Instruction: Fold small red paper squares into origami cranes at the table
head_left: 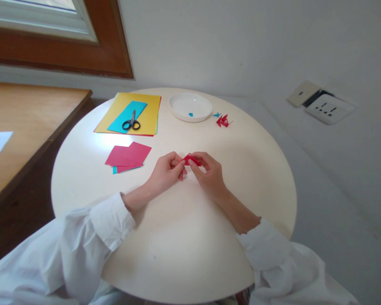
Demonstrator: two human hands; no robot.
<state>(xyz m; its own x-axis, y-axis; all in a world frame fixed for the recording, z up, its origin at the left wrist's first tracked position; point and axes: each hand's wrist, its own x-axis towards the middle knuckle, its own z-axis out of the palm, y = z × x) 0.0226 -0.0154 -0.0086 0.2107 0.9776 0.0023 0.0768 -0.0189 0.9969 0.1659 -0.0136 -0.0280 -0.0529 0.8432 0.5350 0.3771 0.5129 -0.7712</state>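
Note:
A small piece of folded red paper point(190, 159) is pinched between both my hands above the middle of the round table. My left hand point(169, 167) grips its left end between thumb and fingers. On the other end, my right hand point(208, 170) closes with thumb and forefinger. The fingers hide part of the folds. To the left lie several red paper squares point(128, 156), overlapping, with a blue sheet point(114, 170) peeking out beneath. Small folded red paper figures point(224, 121) and a blue one point(217, 115) rest at the back right.
Black-handled scissors point(131, 122) lie on a blue paper strip point(120, 121), over a stack of larger yellow sheets point(149, 114). A white dish point(190, 116) holds a tiny blue piece. A wooden desk point(34, 106) stands at left; wall sockets point(328, 108) are at right.

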